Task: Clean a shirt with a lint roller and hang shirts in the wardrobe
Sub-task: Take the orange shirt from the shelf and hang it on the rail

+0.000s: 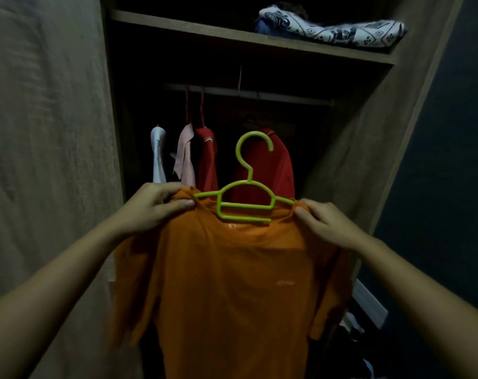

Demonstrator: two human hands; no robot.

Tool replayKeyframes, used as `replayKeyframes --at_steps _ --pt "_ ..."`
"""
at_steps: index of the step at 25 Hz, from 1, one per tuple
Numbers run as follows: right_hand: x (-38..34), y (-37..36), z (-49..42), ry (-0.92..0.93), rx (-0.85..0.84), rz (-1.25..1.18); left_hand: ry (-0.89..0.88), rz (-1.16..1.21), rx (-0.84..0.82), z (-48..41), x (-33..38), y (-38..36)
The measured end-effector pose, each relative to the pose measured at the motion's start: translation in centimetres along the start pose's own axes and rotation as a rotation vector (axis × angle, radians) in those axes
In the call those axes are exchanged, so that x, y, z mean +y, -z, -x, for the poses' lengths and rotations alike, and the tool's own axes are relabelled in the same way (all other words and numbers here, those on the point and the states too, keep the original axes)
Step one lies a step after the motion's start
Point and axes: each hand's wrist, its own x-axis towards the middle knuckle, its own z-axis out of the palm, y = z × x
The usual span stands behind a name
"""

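Both the left hand point(153, 205) and right hand point(324, 222) pinch the shoulders of the orange shirt point(226, 283) on its green hanger point(244, 199), held below the wardrobe rail point(259, 94), where a loosened pinch could slide it off.

matt cloth shirt point(226, 283), glossy plastic hanger point(246, 198), wood-grain wardrobe point(349, 165)

The wardrobe rail point(246, 94) is crowded at its left end, where a white garment point(158, 154), a pink one point(185, 157) and a red shirt point(207, 160) hang close together. Another red shirt point(273, 165) hangs near the middle. Between them is a narrow dark gap; the rail's right end looks bare. The shelf point(248, 36) caps the space above.
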Motion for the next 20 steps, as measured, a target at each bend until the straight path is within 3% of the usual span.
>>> replayKeyframes --at_steps 3,7,10,12,16,20 --pt "1.2 -1.1 0.5 0.030 0.069 -0.012 0.081 -0.059 -0.014 -0.4 0.7 0.9" --pt "1.3 0.2 1.1 -0.012 0.216 -0.183 0.140 0.058 0.193 0.0 1.2 4.1" --pt "0.8 2.4 0.9 -0.048 0.272 -0.253 0.231 -0.029 0.111 2.3 0.0 2.0" --pt "0.7 3.8 1.1 -0.060 0.248 -0.226 0.240 -0.064 0.151 3.8 -1.2 0.7" --pt "0.9 5.5 1.7 -0.098 0.143 -0.107 0.220 0.102 0.312 5.1 -2.4 3.4" --pt "0.1 4.9 1.0 -0.057 0.135 -0.205 0.318 -0.037 0.212 4.3 -2.7 2.6"
